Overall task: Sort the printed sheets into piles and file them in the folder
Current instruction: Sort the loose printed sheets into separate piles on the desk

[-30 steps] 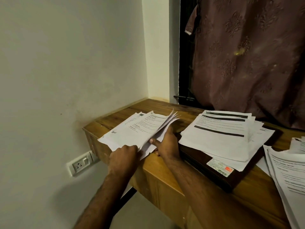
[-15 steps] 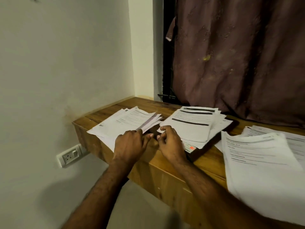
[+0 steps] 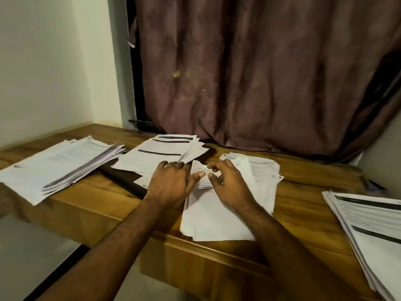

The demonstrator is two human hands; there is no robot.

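Observation:
Several piles of printed sheets lie on a wooden desk [image 3: 97, 205]. The far-left pile [image 3: 58, 164] is fanned out. A pile with black bars [image 3: 160, 153] rests on a dark folder [image 3: 123, 179]. The middle pile [image 3: 217, 222] lies in front of me, and both hands are over its far end. My left hand [image 3: 171, 183] has its fingers nearly straight and its thumb touches the top sheet. My right hand [image 3: 227, 185] curls its fingertips at that sheet's raised far edge and pinches it. Another pile [image 3: 373, 231] lies at the right.
A dark red curtain [image 3: 260, 72] hangs behind the desk. A pale wall [image 3: 43, 61] closes the left side. The desk's front edge runs just under my forearms, with floor below at the left.
Both hands have left the far-left pile and moved right to the middle pile. My view has swung right with them, so the right-hand pile now shows.

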